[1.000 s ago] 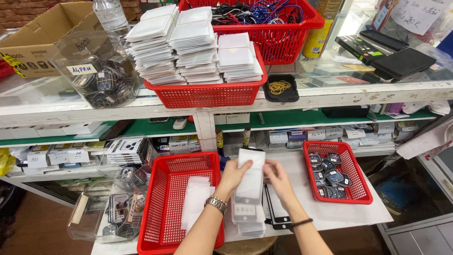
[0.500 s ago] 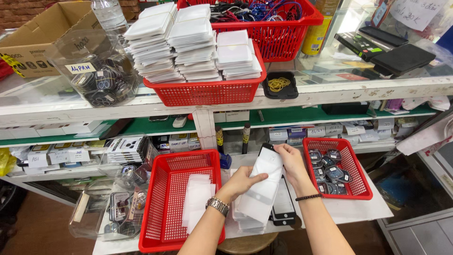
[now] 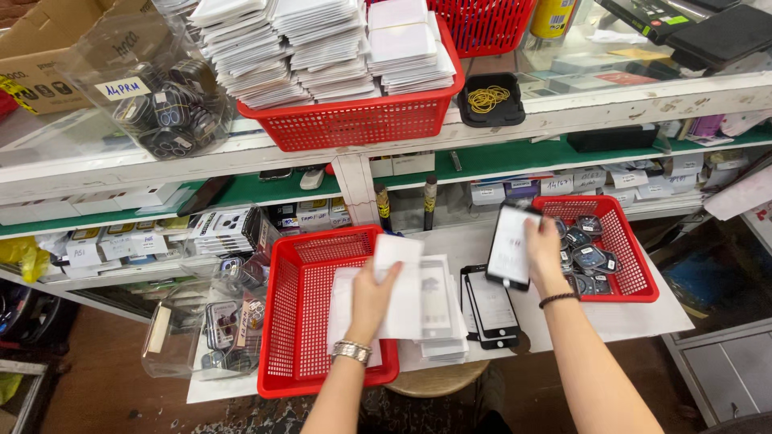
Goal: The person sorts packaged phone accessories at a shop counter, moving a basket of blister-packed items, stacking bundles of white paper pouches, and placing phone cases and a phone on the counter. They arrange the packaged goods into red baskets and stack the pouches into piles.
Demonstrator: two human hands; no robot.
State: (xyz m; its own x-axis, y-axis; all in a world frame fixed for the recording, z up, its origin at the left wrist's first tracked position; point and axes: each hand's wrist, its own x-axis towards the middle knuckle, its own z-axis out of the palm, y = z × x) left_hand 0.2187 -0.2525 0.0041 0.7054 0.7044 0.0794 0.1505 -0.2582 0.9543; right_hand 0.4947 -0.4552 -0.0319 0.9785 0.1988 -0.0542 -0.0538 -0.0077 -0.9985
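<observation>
Now the left hand (image 3: 371, 293), a metal watch at its wrist, is closed on a flat white paper sleeve (image 3: 400, 283), thumb on top, holding it over the right rim of the near red plastic basket (image 3: 281, 321) and the stack of white sleeves (image 3: 438, 309) beside it. The right hand (image 3: 545, 251), forearm stretched forward with a dark band at the wrist, grips a black-framed glass screen protector (image 3: 510, 245) upright by its right edge, just left of the small red basket of camera-lens covers (image 3: 619, 241).

Two more black-framed protectors (image 3: 489, 308) lie flat on the white worktop (image 3: 635, 317), near its front edge, between the sleeve stack and the small basket. Above, a white shelf (image 3: 563, 108) carries a red basket heaped with white packets (image 3: 346, 120) and a black tray of rubber bands (image 3: 490, 100).

Half a second ago both hands met on one sleeve at the middle; since then they have parted, the protector drawn out to the right and the sleeve carried left.
</observation>
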